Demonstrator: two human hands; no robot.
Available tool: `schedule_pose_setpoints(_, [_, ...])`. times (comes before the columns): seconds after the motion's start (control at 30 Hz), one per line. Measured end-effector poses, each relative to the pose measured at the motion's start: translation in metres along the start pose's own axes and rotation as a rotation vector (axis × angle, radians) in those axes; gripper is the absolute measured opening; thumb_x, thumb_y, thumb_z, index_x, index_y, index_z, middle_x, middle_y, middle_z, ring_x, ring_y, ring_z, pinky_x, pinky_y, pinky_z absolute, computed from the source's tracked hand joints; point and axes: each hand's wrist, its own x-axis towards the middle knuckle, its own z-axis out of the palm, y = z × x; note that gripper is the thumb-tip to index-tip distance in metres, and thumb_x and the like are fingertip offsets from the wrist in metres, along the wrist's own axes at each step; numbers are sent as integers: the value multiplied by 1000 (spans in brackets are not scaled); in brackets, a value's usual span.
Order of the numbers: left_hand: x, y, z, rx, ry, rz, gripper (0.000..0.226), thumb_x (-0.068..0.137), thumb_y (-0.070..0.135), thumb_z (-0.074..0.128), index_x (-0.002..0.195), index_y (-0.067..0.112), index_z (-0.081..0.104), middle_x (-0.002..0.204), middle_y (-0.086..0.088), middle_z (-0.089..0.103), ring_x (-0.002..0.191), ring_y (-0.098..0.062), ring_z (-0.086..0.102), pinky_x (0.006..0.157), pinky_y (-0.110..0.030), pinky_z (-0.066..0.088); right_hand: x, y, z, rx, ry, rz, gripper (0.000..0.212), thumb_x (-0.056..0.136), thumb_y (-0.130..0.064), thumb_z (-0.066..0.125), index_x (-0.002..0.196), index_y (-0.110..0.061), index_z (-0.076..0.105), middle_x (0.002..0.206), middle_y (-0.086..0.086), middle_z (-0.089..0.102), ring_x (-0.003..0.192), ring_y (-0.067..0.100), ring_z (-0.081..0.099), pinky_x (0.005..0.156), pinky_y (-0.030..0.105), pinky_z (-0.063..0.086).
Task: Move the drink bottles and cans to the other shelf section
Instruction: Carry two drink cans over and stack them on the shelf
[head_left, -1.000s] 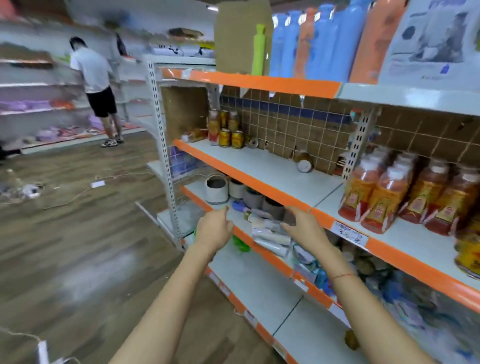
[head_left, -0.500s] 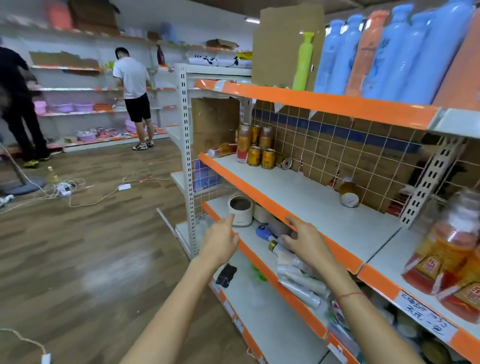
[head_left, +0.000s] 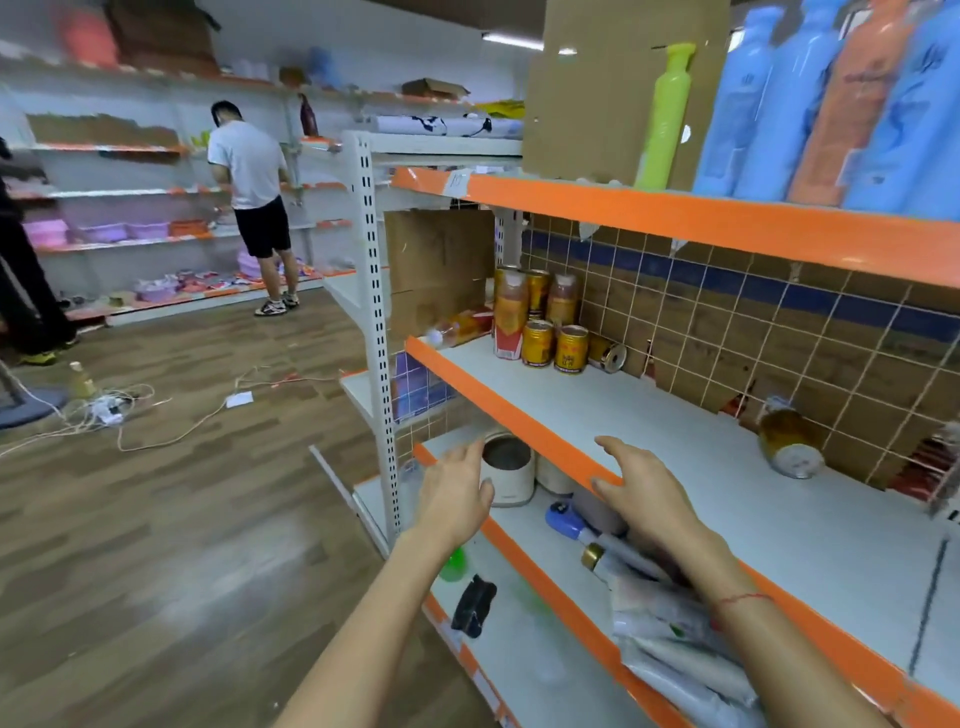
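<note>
Our left hand reaches forward empty, fingers relaxed and spread, likely ready to grab. At twelve o'clock the cans and bottles cluster at the shelf's far end, well apart from us. Our right hand, fingers loose, hovers empty; at two o'clock a fallen bottle leans against the grid.
</note>
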Motion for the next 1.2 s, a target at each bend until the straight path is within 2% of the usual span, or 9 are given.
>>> schedule_pose_setpoints(0.2, [66,-83,-5,31,-42,75,48,95,23,46,141,13,34,131,-9,50,118,-27,47,93,-36,38,62,-44,48,-2,17,87,52,92,-24,55,141,-20,39,135,7,53,124,25,47,92,36,43])
schedule_pose_setpoints(0.3, [95,-107,-7,39,-70,141,48,95,22,46,140,12,34,139,-10,45,125,-27,43,98,-35,36,83,-58,60,2,30,133,54,91,-26,56,142,-20,38,139,6,49,127,25,44,95,37,43])
schedule_pose_setpoints(0.43, [127,-107,-1,-44,-86,220,56,95,21,47,147,13,26,148,-8,33,134,-26,33,106,-37,30,102,-55,60,-22,63,214,55,91,-24,57,142,-19,37,143,6,46,130,25,42,99,37,40])
schedule_pose_setpoints(0.6, [163,-102,21,-97,-111,296,59,95,22,50,147,14,26,151,-7,27,138,-27,27,110,-39,27,121,-44,54,-61,111,261,55,91,-27,58,142,-19,38,145,6,44,133,25,38,101,37,37])
schedule_pose_setpoints(0.7, [186,-92,28,-79,-130,320,65,96,24,49,151,12,16,158,-13,13,145,-29,15,117,-42,18,137,-34,50,-70,111,270,56,91,-26,57,143,-18,38,146,6,42,134,25,37,102,36,36])
schedule_pose_setpoints(0.8, [213,-80,31,-60,-133,326,71,96,25,49,152,12,9,159,-13,9,145,-30,12,118,-43,17,160,-22,42,-51,104,265,57,91,-23,57,144,-15,37,146,7,41,133,27,37,101,36,36])
schedule_pose_setpoints(0.93, [256,-63,38,-46,-140,327,78,94,40,51,152,14,6,159,-13,10,145,-29,13,117,-44,19,195,-7,34,-16,85,264,60,90,-23,57,145,-15,34,147,9,40,129,28,43,99,38,40])
schedule_pose_setpoints(1.07, [303,-52,42,-130,-167,290,81,88,49,57,150,16,17,152,-12,27,138,-31,29,111,-48,30,231,3,27,20,130,304,52,87,-19,62,135,-12,44,133,15,52,110,33,55,80,32,41])
schedule_pose_setpoints(1.2, [349,-48,49,-111,-161,316,74,84,44,63,143,17,29,137,-12,42,125,-31,43,102,-44,39,265,9,30,53,103,344,59,86,-20,65,138,-13,38,136,16,49,118,33,52,90,36,43])
